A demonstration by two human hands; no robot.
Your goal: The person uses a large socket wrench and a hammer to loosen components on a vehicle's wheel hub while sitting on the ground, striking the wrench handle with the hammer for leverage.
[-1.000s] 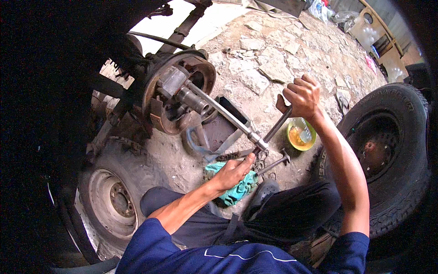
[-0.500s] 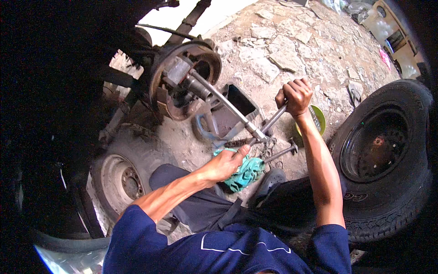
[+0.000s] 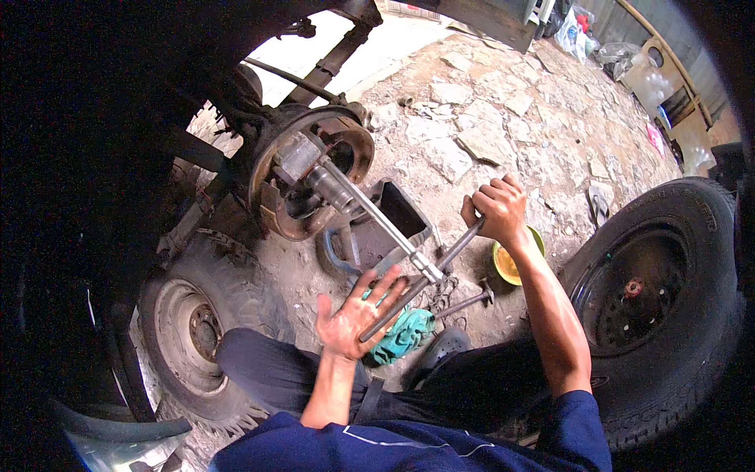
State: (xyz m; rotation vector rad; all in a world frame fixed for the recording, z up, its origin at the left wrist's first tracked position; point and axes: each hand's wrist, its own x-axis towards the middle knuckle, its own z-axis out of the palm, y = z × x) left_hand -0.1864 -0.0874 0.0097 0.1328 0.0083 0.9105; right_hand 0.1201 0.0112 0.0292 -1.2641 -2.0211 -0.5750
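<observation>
Wheel [image 3: 637, 275] at the right and brake assembly [image 3: 277, 211] at the left flank a long steel rod [image 3: 377, 215], running from the assembly to a crossbar [image 3: 401, 302] at its near end. That crossbar looks heavy, stiff and perhaps slick, best gripped near its ends: the right hand [image 3: 501, 208] clenches the upper one, while the left hand [image 3: 350, 318] lies unclenched, fingers spread, at the lower, contact unclear.
</observation>
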